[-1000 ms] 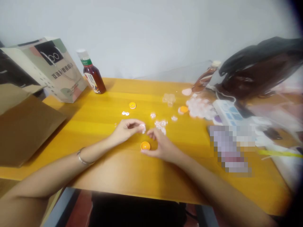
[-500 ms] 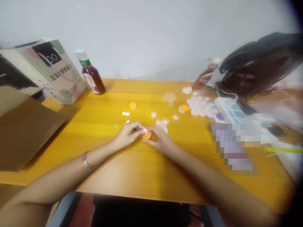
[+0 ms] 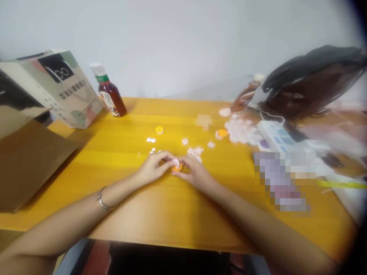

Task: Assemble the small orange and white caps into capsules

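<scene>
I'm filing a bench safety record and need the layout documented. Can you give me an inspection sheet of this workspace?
Surface: yellow-brown table, wood-like.
Job's things: orange round piece and small white piece together between the hands; whether they are joined is hidden.
Clutter: patterned white pieces and a yellow round piece beyond the hands; dark red bottle upright; cardboard box at left.
Hands: left hand pinches the small white piece; right hand holds the orange round piece.
Cables: white cord beside a white-and-blue box; its ends are unclear.
Surroundings: pale wall behind; black bag at right.
</scene>
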Tool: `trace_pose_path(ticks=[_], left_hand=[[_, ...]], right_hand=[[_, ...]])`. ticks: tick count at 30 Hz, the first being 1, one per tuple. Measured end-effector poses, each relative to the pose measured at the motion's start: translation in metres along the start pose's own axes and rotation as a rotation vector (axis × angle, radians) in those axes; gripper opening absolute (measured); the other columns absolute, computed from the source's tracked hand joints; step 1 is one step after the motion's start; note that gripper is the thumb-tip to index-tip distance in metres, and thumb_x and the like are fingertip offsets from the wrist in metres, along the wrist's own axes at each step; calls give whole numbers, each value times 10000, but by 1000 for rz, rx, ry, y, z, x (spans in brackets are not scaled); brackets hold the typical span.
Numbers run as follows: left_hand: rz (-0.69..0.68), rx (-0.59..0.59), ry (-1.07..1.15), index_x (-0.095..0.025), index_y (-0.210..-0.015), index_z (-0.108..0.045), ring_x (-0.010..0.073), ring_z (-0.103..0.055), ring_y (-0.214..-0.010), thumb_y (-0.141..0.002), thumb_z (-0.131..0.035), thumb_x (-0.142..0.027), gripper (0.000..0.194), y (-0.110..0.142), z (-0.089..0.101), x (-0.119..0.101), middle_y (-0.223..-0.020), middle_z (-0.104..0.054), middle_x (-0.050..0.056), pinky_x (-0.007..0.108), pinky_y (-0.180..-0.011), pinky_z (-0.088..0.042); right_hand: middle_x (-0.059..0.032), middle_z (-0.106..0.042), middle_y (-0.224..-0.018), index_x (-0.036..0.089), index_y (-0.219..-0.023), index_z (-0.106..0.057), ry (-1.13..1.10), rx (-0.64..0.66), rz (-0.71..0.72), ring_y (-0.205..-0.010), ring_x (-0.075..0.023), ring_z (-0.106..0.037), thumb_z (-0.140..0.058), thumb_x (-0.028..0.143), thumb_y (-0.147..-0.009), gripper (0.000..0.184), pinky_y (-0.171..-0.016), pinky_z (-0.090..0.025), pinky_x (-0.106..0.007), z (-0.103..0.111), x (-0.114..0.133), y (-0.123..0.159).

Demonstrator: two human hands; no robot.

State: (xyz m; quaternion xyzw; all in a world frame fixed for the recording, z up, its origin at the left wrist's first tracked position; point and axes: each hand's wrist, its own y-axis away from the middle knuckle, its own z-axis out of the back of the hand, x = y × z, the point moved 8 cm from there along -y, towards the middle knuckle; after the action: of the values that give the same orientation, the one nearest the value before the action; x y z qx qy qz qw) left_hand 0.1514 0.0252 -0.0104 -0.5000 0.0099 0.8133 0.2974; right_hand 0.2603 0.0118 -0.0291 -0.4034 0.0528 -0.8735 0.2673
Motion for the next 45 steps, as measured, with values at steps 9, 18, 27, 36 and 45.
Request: trace_pose_path(ticks=[9, 18, 27, 36, 45], left_hand=[[-81, 1, -101, -166, -860, -632, 140, -587, -743, -811, -532, -296, 172, 1, 1, -6, -814, -659, 51, 258, -721, -447], [-242, 79, -240, -167, -871, -605, 138, -559, -747, -841, -485, -241, 143, 4, -6, -22, -813, -615, 53, 250, -720, -414], [-272, 118, -323, -164, -824, -578, 133, -533, -727, -853, -452, -232, 146, 6, -10, -30, -793, -588, 44, 246, -712, -394], [-156, 37, -241, -163, -821, -583, 138, -559, -739, -835, -492, -276, 146, 7, -4, -19, -797, -616, 36, 261, -713, -422], [-89, -129, -141, -180, -1054, -542, 151, -582, -814, -810, -519, -329, 287, -24, 29, -13, -919, -622, 52, 278, -762, -457]], right_hand=[[-18, -526, -761, 195, -865, -566, -5, -5, -7, -715, -151, -490, -654, 323, -709, 220, -647, -400, -272, 3, 2, 0], [-9, -513, -740, 198, -865, -553, -3, -3, 14, -691, -145, -471, -641, 338, -718, 221, -641, -394, -268, 0, 2, 0], [-17, -539, -773, 203, -895, -539, 9, 7, 7, -732, -156, -494, -630, 322, -728, 225, -673, -398, -277, -5, -2, 0], [-15, -544, -754, 196, -903, -588, 7, -2, 2, -706, -143, -485, -629, 337, -724, 231, -658, -395, -270, 0, 1, 1], [23, -556, -701, 189, -944, -552, -409, 12, -216, -578, -94, -484, -633, 356, -700, 306, -555, -405, -229, 1, -10, 3]])
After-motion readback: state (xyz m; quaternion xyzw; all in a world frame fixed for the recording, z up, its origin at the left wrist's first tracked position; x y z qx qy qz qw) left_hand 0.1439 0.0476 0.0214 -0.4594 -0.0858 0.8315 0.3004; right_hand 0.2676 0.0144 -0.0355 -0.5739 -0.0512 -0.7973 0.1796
